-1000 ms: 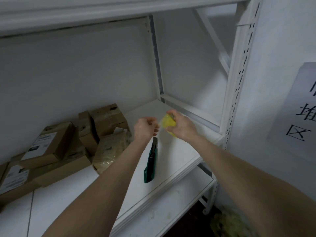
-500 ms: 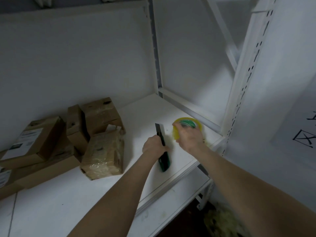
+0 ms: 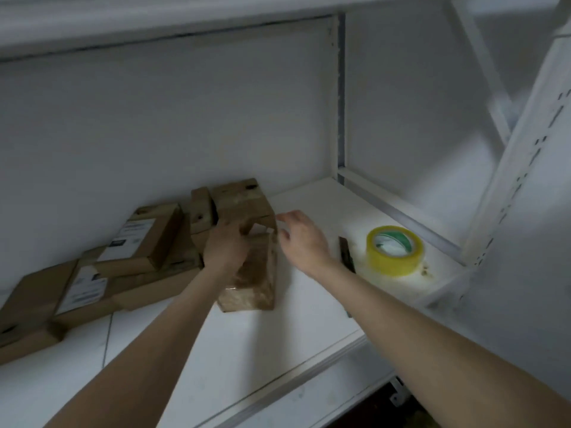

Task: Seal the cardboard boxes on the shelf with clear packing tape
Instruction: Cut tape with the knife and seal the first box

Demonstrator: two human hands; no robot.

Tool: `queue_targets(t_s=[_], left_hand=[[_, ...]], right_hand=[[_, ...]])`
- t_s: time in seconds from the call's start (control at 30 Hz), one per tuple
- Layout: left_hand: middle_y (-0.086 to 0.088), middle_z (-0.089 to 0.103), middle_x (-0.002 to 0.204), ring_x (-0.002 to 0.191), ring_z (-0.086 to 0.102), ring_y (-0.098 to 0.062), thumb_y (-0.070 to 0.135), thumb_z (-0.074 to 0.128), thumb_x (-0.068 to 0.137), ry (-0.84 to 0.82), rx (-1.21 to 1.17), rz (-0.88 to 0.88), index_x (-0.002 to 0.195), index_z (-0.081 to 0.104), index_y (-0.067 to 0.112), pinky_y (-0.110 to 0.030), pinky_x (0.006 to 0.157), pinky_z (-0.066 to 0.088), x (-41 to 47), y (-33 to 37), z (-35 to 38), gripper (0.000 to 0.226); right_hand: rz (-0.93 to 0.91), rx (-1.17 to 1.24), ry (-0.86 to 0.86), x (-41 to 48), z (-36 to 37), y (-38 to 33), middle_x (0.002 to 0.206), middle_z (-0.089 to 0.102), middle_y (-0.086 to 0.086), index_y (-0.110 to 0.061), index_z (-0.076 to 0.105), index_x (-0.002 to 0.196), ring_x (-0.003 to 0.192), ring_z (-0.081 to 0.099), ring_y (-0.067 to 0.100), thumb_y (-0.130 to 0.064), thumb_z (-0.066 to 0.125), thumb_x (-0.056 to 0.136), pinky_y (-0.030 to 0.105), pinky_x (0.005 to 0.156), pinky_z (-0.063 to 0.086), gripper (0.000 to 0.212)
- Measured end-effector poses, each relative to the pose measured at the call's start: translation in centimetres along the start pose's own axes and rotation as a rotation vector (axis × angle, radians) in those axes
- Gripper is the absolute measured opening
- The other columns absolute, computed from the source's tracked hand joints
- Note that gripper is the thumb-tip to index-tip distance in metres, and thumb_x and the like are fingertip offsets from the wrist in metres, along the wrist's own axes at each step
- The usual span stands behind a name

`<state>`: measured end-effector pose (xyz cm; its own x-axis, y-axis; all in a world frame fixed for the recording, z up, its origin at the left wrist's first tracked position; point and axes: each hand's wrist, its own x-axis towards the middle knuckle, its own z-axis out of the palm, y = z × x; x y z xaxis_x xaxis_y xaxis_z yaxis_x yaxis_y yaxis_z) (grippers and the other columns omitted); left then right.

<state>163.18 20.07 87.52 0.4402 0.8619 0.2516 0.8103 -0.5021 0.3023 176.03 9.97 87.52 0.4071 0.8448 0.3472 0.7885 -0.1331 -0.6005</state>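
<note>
A small tape-wrapped cardboard box stands on the white shelf. My left hand lies on its top left side, fingers bent over its upper edge. My right hand hovers just right of the box's open flap, fingers loosely spread and holding nothing. A yellowish roll of clear packing tape lies flat on the shelf at the right. A dark utility knife lies between the roll and my right wrist, partly hidden by the forearm.
More cardboard boxes are piled at the left: a labelled one, a flat labelled one, and an upright one behind. The shelf's perforated upright post stands at the right. A lower shelf edge shows below.
Both hands let go of the tape roll and the knife, which now lie on the shelf. They moved left to the small wrapped box.
</note>
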Motion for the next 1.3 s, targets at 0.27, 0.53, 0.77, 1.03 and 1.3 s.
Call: queue_targets(t_s=[0.27, 0.53, 0.77, 1.03, 1.3], left_hand=[[-0.016, 0.029, 0.153, 0.132, 0.042, -0.03, 0.023, 0.041, 0.101, -0.235, -0.237, -0.059, 0.149, 0.023, 0.004, -0.033, 0.103, 0.037, -2.1, -3.6, 1.9, 0.055], [-0.009, 0.063, 0.122, 0.109, 0.06, -0.027, 0.035, 0.053, 0.096, -0.347, -0.59, -0.191, 0.122, 0.058, 0.009, -0.04, 0.097, 0.048, -4.0, -3.2, 1.2, 0.037], [-0.005, 0.06, 0.111, 0.096, 0.061, -0.022, 0.024, 0.044, 0.102, -0.464, -1.283, -0.5, 0.132, 0.039, 0.021, -0.035, 0.079, 0.053, -6.1, -1.3, 1.3, 0.031], [-0.007, 0.063, 0.123, 0.106, 0.064, -0.025, 0.016, 0.061, 0.091, -0.464, -1.433, -0.425, 0.139, 0.041, 0.033, -0.04, 0.089, 0.054, -6.2, -1.4, 0.8, 0.054], [-0.014, 0.037, 0.147, 0.132, 0.04, -0.031, 0.028, 0.077, 0.064, 0.124, -0.355, 0.37, 0.149, 0.023, 0.015, -0.044, 0.105, 0.04, -4.0, 0.1, -1.7, 0.101]], right_hand=[[0.227, 0.043, -0.358, 0.8, 7.7, -2.7, 0.162, -0.002, 0.013, 0.0, 0.005, 0.153, 0.148, 0.014, 0.029, -0.027, 0.048, 0.1, 0.033, 0.118, 0.019, 0.074], [0.487, 0.338, -0.373, -1.4, 3.2, -0.7, 0.135, 0.056, 0.01, -0.008, 0.047, 0.133, 0.119, 0.056, 0.027, -0.031, 0.055, 0.098, 0.035, 0.102, 0.045, 0.043], [0.651, 0.503, -0.44, -3.7, 3.4, -0.5, 0.123, 0.063, 0.012, -0.005, 0.056, 0.127, 0.114, 0.059, 0.025, -0.049, 0.038, 0.101, 0.025, 0.089, 0.043, 0.054], [0.622, 0.76, -0.278, -4.4, 2.7, 0.7, 0.113, 0.067, 0.009, -0.01, 0.06, 0.115, 0.103, 0.064, 0.024, -0.042, 0.044, 0.101, 0.035, 0.093, 0.051, 0.039], [0.779, 0.979, -0.205, -2.5, -2.7, 0.7, 0.138, 0.048, 0.009, -0.026, 0.036, 0.143, 0.102, 0.066, 0.032, -0.068, 0.063, 0.077, 0.042, 0.086, 0.056, 0.083]])
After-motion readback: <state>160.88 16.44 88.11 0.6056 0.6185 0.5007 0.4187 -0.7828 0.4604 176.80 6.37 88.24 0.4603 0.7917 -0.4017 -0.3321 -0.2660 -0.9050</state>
